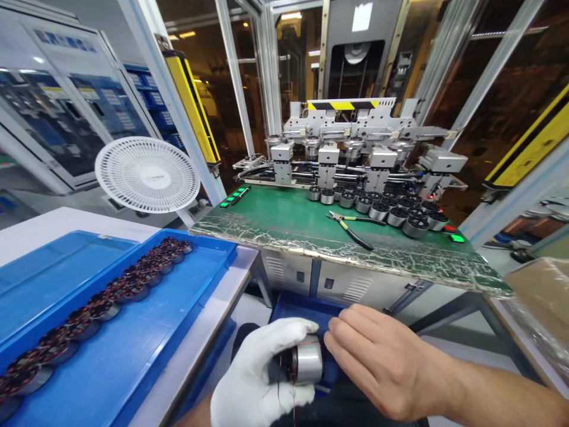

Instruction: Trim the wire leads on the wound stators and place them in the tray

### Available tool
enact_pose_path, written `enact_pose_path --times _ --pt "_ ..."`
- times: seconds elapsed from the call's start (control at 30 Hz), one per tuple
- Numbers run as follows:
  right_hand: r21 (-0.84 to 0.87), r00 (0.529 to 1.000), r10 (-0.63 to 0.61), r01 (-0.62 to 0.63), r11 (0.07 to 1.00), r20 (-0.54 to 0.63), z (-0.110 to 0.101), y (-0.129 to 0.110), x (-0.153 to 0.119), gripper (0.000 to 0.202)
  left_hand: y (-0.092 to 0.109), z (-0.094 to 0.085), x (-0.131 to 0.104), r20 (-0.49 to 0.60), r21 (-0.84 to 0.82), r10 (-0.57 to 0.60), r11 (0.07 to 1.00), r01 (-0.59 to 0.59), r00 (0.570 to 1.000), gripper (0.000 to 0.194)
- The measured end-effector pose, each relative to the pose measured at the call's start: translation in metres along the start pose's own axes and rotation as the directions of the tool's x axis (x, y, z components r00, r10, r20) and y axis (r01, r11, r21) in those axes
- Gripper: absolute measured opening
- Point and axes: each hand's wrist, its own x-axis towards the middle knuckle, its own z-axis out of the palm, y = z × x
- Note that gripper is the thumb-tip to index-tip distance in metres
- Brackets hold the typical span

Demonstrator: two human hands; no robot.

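A blue rectangular plastic tray [146, 323] lies left of the white-gloved left hand [255, 367]. Yellow-black metal pliers [341, 219] lie beyond that hand.

Left hand [253, 370], gloved: grips metal cylinder [309, 363]. Right hand [384, 362], bare: just beside it. Pliers [341, 219] on green desk [284, 213]; blue tray [151, 338] at left holds coils [128, 289].

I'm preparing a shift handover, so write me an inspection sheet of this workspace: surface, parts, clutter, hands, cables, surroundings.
Surface: green bench top, covering cracked along the front edge.
Job's things: metal cylinder with thin loose wires; wound parts lined up in a blue tray; cylindrical parts grouped on the bench.
Clutter: pliers, jaws parted.
Hands: gloved left hand grips the cylinder; bare right hand beside it, contact unclear.
Cables: dark hoses at the fixture.
Surroundings: white fan at left.
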Motion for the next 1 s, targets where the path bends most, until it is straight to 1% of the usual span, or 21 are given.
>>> enact_pose_path --times 0.07,0.1,0.17,0.23,0.27,0.3,0.37,0.4,0.43,0.47,0.5,0.53,0.6,0.63,0.7,0.77,0.8,0.87,0.9,0.93,1.0 --pt "0.028 0.999 0.042 -0.041 0.999 -0.032 0.001 0.004 -0.007 0.033 0.0 0.0 0.0 0.006 0.018 0.028 0.999 -0.028 1.0 0.059" --pt "0.04 0.996 0.077 -0.075 0.996 -0.051 0.003 0.005 -0.012 0.031 0.0 0.0 0.001 -0.002 0.025 0.02 0.999 -0.02 1.0 0.056" --pt "0.056 0.98 0.172 -0.167 0.984 -0.103 0.007 0.005 -0.018 0.023 -0.001 0.0 0.003 -0.071 0.029 -0.024 0.999 0.026 0.997 0.052" --pt "0.102 0.954 0.252 -0.238 0.966 -0.163 0.016 -0.003 -0.019 0.015 -0.002 0.001 0.004 -0.161 0.064 -0.06 0.995 0.071 0.985 0.051" --pt "0.152 0.945 0.26 -0.233 0.961 -0.197 0.022 -0.009 -0.017 0.018 -0.003 0.003 0.005 -0.199 0.095 -0.066 0.992 0.086 0.978 0.052" --pt "0.215 0.935 0.248 -0.196 0.957 -0.253 0.028 -0.017 -0.013 0.022 -0.004 0.005 0.005 -0.229 0.124 -0.064 0.988 0.095 0.971 0.052" --pt "0.379 0.877 0.285 -0.131 0.916 -0.386 0.041 -0.031 -0.003 0.018 -0.004 0.009 0.007 -0.266 0.139 -0.066 0.985 0.106 0.962 0.052" --pt "0.47 0.833 0.353 -0.13 0.873 -0.426 0.046 -0.036 0.001 0.013 -0.003 0.01 0.008 -0.277 0.113 -0.083 0.986 0.119 0.957 0.052" --pt "0.562 0.776 0.454 -0.158 0.812 -0.438 0.051 -0.039 0.004 0.012 -0.002 0.011 0.009 -0.284 0.061 -0.116 0.988 0.139 0.952 0.052" --pt "0.647 0.712 0.567 -0.208 0.733 -0.414 0.054 -0.041 0.006 0.013 -0.001 0.011 0.01 -0.285 -0.018 -0.167 0.985 0.169 0.944 0.051" --pt "0.717 0.654 0.666 -0.263 0.646 -0.36 0.057 -0.04 0.007 0.013 0.0 0.01 0.011 -0.277 -0.117 -0.23 0.972 0.205 0.933 0.051" --pt "0.761 0.611 0.729 -0.301 0.574 -0.308 0.059 -0.039 0.007 0.013 0.002 0.01 0.013 -0.257 -0.223 -0.291 0.946 0.237 0.922 0.05" --pt "0.798 0.563 0.784 -0.331 0.504 -0.262 0.062 -0.038 0.005 0.014 0.004 0.009 0.016 -0.212 -0.41 -0.369 0.874 0.26 0.905 0.049" --pt "0.803 0.563 0.789 -0.338 0.492 -0.246 0.062 -0.037 0.004 0.015 0.005 0.008 0.018 -0.201 -0.473 -0.386 0.843 0.256 0.9 0.049" --pt "0.803 0.581 0.783 -0.346 0.485 -0.222 0.062 -0.036 0.002 0.015 0.006 0.009 0.019 -0.233 -0.523 -0.4 0.82 0.233 0.886 0.047" --pt "0.79 0.614 0.768 -0.374 0.486 -0.182 0.058 -0.026 -0.002 0.017 0.007 0.009 0.019 -0.314 -0.495 -0.398 0.844 0.209 0.862 0.043" --pt "0.763 0.629 0.759 -0.403 0.505 -0.17 0.054 -0.016 -0.005 0.019 0.008 0.009 0.019 -0.366 -0.465 -0.38 0.865 0.186 0.85 0.041" --pt "0.587 0.66 0.731 -0.526 0.615 -0.174 0.046 0.018 -0.013 0.024 0.009 0.006 0.017 -0.468 -0.402 -0.312 0.908 0.115 0.827 0.039" --pt "0.452 0.671 0.718 -0.59 0.669 -0.187 0.042 0.041 -0.017 0.026 0.009 0.004 0.016 -0.508 -0.37 -0.275 0.925 0.081 0.816 0.038" --pt "0.244 0.691 0.699 -0.657 0.713 -0.184 0.038 0.066 -0.022 0.028 0.01 0.002 0.015 -0.54 -0.337 -0.239 0.94 0.054 0.807 0.038" --pt "0.076 0.689 0.712 -0.709 0.701 -0.137 0.035 0.116 -0.028 0.033 0.011 -0.002 0.012 -0.567 -0.268 -0.19 0.963 0.038 0.801 0.042"
